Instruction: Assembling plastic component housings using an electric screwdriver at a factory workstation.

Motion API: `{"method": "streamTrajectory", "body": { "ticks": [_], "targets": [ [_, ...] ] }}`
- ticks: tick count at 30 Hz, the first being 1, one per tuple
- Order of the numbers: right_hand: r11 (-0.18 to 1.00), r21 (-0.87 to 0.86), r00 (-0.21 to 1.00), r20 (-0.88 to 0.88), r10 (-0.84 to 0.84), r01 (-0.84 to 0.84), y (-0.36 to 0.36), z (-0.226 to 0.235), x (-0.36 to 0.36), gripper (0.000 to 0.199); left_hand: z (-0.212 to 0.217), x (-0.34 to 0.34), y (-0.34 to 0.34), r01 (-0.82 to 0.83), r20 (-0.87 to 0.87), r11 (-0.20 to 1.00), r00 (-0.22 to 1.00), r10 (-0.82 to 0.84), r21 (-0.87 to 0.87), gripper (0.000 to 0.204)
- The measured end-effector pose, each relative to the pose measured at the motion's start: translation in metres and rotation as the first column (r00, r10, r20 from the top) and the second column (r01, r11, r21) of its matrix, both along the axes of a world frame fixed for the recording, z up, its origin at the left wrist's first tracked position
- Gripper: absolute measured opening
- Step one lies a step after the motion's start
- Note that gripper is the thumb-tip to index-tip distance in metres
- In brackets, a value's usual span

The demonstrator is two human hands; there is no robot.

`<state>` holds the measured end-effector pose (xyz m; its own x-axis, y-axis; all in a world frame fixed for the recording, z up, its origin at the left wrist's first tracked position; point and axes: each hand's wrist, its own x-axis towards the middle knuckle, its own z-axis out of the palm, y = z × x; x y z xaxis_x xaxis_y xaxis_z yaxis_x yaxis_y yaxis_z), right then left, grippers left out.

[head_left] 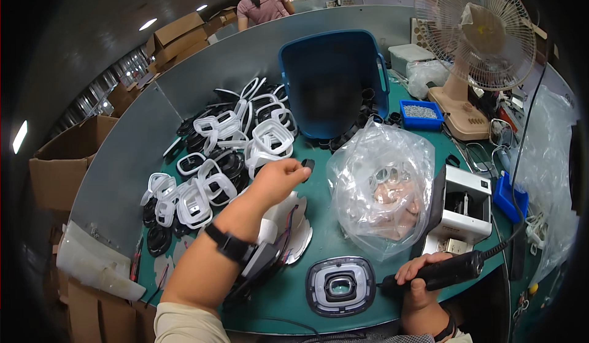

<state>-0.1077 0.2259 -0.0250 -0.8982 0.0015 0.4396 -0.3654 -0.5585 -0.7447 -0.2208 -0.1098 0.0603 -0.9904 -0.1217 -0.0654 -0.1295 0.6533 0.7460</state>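
My left hand (pixel 277 182) is stretched out over the table, thumb and fingers pinching a small black ring-like part (pixel 308 164). At the front right my right hand (pixel 423 282) is wrapped round a black corded electric screwdriver (pixel 453 271). Its tip points left, close to a rounded black-and-grey housing (pixel 319 294) with an oval opening, lying flat before me. Whether tip and housing touch I cannot tell. Beneath my left forearm are white and grey parts with thin wires (pixel 296 236), partly hidden by the arm.
White frames (pixel 273 136) and black parts are heaped at the left. A blue bin (pixel 331 55) lies tipped behind. A clear plastic bag (pixel 380 190) sits beside a white-and-black machine (pixel 466 205). A blue tray of small screws (pixel 421 121) and a fan (pixel 475 30) stand at the right; a person (pixel 264 6) is beyond the partition.
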Motion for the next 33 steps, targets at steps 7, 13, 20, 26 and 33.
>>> {"method": "streamTrajectory", "body": {
  "ticks": [7,13,20,26,33],
  "targets": [
    [0.997,-0.071,1.0,-0.025,0.019,-0.02,-0.004,-0.012,-0.013,0.052,0.007,0.121,0.024,-0.04,-0.07,0.785,0.992,0.105,0.618,0.04],
    [0.997,0.009,0.992,-0.1,-0.076,0.077,-0.01,-0.005,-0.024,0.055,-0.017,0.174,0.043,0.135,-0.131,0.891,0.988,-0.086,0.433,0.053],
    [0.994,0.043,0.989,-0.116,-0.097,0.102,-0.006,-0.008,-0.019,0.053,-0.024,0.195,0.089,0.216,-0.177,0.966,0.955,-0.239,-0.143,0.016],
    [0.993,0.042,0.987,-0.123,-0.103,0.109,-0.005,-0.005,-0.017,0.05,-0.04,0.189,0.108,0.271,-0.281,0.873,0.872,-0.401,-0.406,0.018],
    [0.995,0.033,0.991,-0.104,-0.087,0.091,-0.007,-0.005,-0.015,0.05,-0.05,0.186,0.11,0.256,-0.256,0.881,0.891,-0.375,-0.398,0.018]
  ]
}}
